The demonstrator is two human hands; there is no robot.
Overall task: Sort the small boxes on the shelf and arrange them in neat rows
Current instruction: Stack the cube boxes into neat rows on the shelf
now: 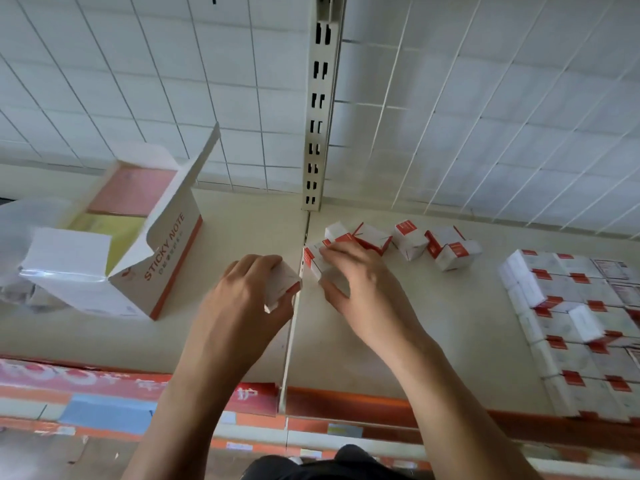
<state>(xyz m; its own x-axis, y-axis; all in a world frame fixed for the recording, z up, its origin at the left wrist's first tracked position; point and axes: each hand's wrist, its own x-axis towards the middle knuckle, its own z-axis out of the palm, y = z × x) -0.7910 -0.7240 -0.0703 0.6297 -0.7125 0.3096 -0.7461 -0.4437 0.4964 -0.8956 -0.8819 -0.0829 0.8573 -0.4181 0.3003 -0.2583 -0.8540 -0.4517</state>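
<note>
Now, left hand [242, 292] gripping box [283, 285], right hand [362, 282] gripping second box [316, 258]

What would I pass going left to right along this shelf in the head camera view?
Open sticky note carton → left hand gripping a small box → right hand gripping a second box → loose boxes → neat block of boxes.

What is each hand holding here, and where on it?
The left hand grips a small box round its sides, red end exposed. The right hand pinches a second box across its sides.
</note>
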